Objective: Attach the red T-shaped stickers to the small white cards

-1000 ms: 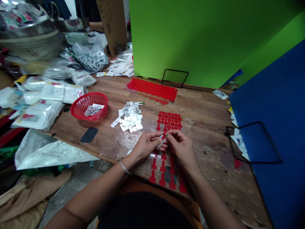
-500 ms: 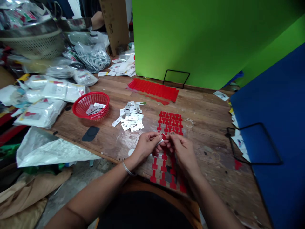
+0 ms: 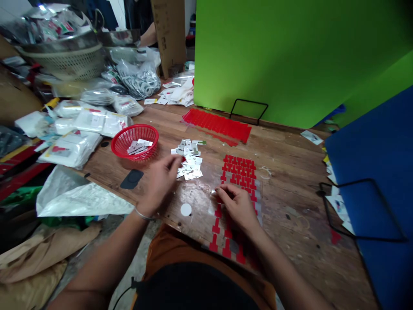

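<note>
My left hand (image 3: 163, 178) is closed in a pinch beside a pile of small white printed cards (image 3: 191, 163). A small red piece (image 3: 183, 159) shows at its fingertips; the fingers hide most of it. My right hand (image 3: 238, 206) is also pinched, over the left side of a clear sheet of red T-shaped stickers (image 3: 239, 165). A tiny white scrap (image 3: 213, 191) sticks out from its fingertips. Several stickers lie in rows on the sheet, and my right hand and forearm cover part of them.
A red basket (image 3: 134, 143) with some cards stands left of the pile. Behind lies a stack of red strips (image 3: 217, 125). Bagged white packs (image 3: 92, 122) fill the left side. A green panel (image 3: 274, 56) and a blue panel (image 3: 380, 181) with black wire stands border the table.
My hands, together over the sticker sheet before, have come apart. My left hand has moved left to the card pile with the red piece; my right stays over the sheet. The view has shifted.
</note>
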A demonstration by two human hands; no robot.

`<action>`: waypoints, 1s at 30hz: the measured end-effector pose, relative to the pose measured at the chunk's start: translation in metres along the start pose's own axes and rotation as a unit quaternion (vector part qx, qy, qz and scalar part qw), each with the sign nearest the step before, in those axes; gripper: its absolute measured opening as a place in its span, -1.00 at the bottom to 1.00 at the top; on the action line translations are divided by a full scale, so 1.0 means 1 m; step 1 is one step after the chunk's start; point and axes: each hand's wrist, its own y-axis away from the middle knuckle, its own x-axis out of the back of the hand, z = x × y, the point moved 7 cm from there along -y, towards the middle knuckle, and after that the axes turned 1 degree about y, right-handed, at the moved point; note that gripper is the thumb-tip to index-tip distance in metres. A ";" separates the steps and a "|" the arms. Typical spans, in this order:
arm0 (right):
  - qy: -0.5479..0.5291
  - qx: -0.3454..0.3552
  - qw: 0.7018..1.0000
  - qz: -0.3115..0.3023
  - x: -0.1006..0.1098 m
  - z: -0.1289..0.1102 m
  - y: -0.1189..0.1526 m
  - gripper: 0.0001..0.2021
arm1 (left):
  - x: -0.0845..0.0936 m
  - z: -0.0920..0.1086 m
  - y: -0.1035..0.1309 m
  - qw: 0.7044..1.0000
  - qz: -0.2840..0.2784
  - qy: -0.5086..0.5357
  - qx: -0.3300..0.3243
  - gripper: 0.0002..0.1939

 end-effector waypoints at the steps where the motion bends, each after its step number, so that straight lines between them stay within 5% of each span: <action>1: 0.018 0.013 1.000 -0.009 -0.003 -0.002 -0.003 -0.77 | 0.026 0.004 -0.009 0.996 0.052 -0.056 -0.037 -0.74; 5: 0.119 0.090 0.989 -0.019 -0.018 -0.009 -0.016 -0.85 | 0.111 0.000 -0.038 0.941 0.201 -0.265 -0.063 -0.68; 9: 0.216 0.167 0.962 0.003 -0.036 -0.018 -0.032 -0.86 | 0.130 -0.009 -0.046 0.917 0.195 -0.342 -0.068 -0.68; 13: 0.297 0.201 0.933 0.017 -0.056 -0.024 -0.047 -0.80 | 0.096 -0.009 -0.027 0.956 0.153 -0.226 -0.110 -0.71; 16: 0.346 0.193 0.918 0.013 -0.065 -0.023 -0.056 -0.68 | 0.058 -0.017 -0.012 0.986 0.091 -0.125 -0.059 -0.71; 21: 0.359 0.226 0.906 -0.001 -0.070 -0.022 -0.053 -0.87 | 0.008 -0.038 0.000 0.999 -0.001 0.047 0.028 -0.70; 26: 0.308 0.271 0.906 0.106 -0.052 -0.033 -0.036 -0.80 | -0.024 -0.060 0.006 0.938 -0.036 0.294 0.183 -0.59; 30: 0.200 0.259 0.929 0.171 -0.037 -0.041 -0.019 -0.81 | -0.050 -0.056 0.020 0.868 -0.091 0.400 0.281 -0.63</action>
